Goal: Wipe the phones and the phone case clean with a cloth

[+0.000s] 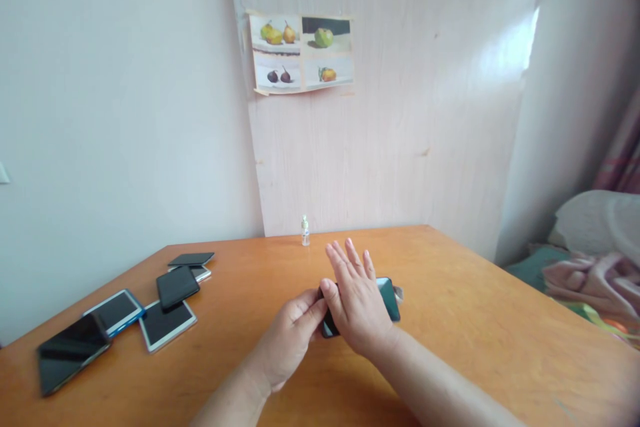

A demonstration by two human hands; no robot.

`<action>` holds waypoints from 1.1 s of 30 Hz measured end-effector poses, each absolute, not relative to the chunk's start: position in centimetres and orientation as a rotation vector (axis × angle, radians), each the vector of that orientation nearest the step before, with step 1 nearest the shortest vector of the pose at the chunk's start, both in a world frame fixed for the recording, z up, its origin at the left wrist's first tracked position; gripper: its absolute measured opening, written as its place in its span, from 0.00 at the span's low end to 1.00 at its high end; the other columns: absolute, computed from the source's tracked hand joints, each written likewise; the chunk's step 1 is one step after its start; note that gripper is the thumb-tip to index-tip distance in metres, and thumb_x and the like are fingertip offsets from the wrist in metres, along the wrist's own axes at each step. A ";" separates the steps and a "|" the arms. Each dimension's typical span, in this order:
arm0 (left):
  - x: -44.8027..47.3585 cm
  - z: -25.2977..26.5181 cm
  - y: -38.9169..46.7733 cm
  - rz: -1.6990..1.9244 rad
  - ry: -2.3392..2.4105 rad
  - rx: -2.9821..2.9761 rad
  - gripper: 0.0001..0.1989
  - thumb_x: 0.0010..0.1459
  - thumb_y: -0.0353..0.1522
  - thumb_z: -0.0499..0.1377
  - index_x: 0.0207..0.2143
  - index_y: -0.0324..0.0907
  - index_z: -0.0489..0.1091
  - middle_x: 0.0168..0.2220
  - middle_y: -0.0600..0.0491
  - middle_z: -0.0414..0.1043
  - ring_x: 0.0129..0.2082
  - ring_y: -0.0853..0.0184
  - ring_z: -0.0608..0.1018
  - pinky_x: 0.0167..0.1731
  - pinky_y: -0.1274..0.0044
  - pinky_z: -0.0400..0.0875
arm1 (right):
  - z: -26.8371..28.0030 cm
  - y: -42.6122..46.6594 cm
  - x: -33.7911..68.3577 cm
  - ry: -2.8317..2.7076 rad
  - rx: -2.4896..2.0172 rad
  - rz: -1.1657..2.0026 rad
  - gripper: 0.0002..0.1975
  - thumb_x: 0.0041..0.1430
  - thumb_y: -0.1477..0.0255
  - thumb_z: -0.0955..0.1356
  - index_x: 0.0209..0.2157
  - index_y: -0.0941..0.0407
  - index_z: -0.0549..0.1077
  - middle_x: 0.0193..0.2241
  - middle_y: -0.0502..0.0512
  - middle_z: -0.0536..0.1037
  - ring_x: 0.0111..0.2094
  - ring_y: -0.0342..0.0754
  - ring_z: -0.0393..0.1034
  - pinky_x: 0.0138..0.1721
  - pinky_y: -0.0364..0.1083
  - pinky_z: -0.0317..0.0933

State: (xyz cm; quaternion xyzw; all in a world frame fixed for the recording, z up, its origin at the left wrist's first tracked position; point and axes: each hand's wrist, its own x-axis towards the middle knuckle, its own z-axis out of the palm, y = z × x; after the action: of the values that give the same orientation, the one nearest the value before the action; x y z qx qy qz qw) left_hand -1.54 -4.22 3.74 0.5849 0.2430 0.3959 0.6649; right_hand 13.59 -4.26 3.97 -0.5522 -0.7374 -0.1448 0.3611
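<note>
My left hand (pixel 290 337) grips the left end of a dark smartphone (pixel 389 300), its thumb on the near side of the edge. Across the middle of the screen lies my right hand (pixel 357 303), palm down and fingers stretched out, hiding much of the phone. Only the phone's right end and a lower left corner show. A small greyish thing (pixel 399 293) pokes out just past the right end; what it is I cannot tell.
Several tablets lie at the left of the wooden table (pixel 480 347), among them a black one (pixel 75 350), a blue-edged one (pixel 117 312) and a white-framed one (pixel 167 323). A small clear spray bottle (pixel 305 232) stands at the back edge. Bedding (pixel 590 280) is at the right.
</note>
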 end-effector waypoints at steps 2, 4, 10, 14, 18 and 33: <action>-1.3 3.8 -4.6 0.876 0.525 1.344 0.20 0.62 0.42 0.58 0.52 0.43 0.72 0.44 0.48 0.76 0.44 0.61 0.76 0.44 0.73 0.68 | 4.1 -4.1 13.6 -1.902 -1.468 -0.364 0.27 0.68 0.59 0.54 0.64 0.54 0.56 0.63 0.57 0.62 0.68 0.57 0.40 0.64 0.66 0.33; -1.4 3.9 -4.8 0.870 0.510 1.345 0.19 0.61 0.41 0.59 0.50 0.42 0.73 0.43 0.48 0.77 0.42 0.61 0.76 0.43 0.74 0.68 | 4.1 -3.4 14.7 -1.818 -1.574 -0.351 0.27 0.68 0.57 0.54 0.62 0.54 0.61 0.60 0.58 0.67 0.67 0.59 0.44 0.63 0.68 0.34; -2.5 3.9 -3.9 0.897 0.539 1.232 0.20 0.58 0.41 0.62 0.49 0.40 0.73 0.40 0.47 0.78 0.39 0.62 0.77 0.39 0.75 0.70 | 3.4 -1.2 20.5 -1.577 -1.888 -0.279 0.28 0.66 0.55 0.56 0.58 0.57 0.66 0.56 0.62 0.71 0.63 0.62 0.53 0.61 0.68 0.38; -3.5 3.8 -2.3 1.059 0.636 1.130 0.18 0.54 0.39 0.65 0.44 0.37 0.74 0.37 0.47 0.78 0.36 0.64 0.78 0.32 0.78 0.71 | 3.3 -0.9 22.7 -1.515 -1.886 -0.138 0.27 0.66 0.56 0.56 0.57 0.58 0.67 0.53 0.64 0.73 0.57 0.58 0.64 0.59 0.58 0.52; -4.8 3.5 -0.8 1.241 0.739 1.037 0.15 0.49 0.38 0.66 0.36 0.37 0.74 0.32 0.49 0.77 0.31 0.65 0.77 0.24 0.80 0.69 | 3.3 -2.0 21.7 -1.771 -1.531 -0.034 0.33 0.63 0.51 0.60 0.63 0.55 0.60 0.60 0.60 0.66 0.61 0.55 0.59 0.59 0.54 0.56; -5.0 1.9 0.8 1.236 0.819 0.954 0.13 0.49 0.38 0.65 0.32 0.38 0.72 0.25 0.53 0.74 0.22 0.69 0.74 0.19 0.81 0.63 | 4.0 -5.0 16.5 -2.264 -1.338 -0.012 0.44 0.48 0.58 0.72 0.64 0.55 0.57 0.52 0.62 0.73 0.50 0.58 0.67 0.50 0.54 0.62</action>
State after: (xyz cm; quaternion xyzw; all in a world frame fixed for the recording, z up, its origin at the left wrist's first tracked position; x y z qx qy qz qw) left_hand -5.01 0.80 1.93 0.4178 0.3583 0.5410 0.6359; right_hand 16.46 -5.00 3.99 -0.4922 -0.8328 -0.0046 0.2532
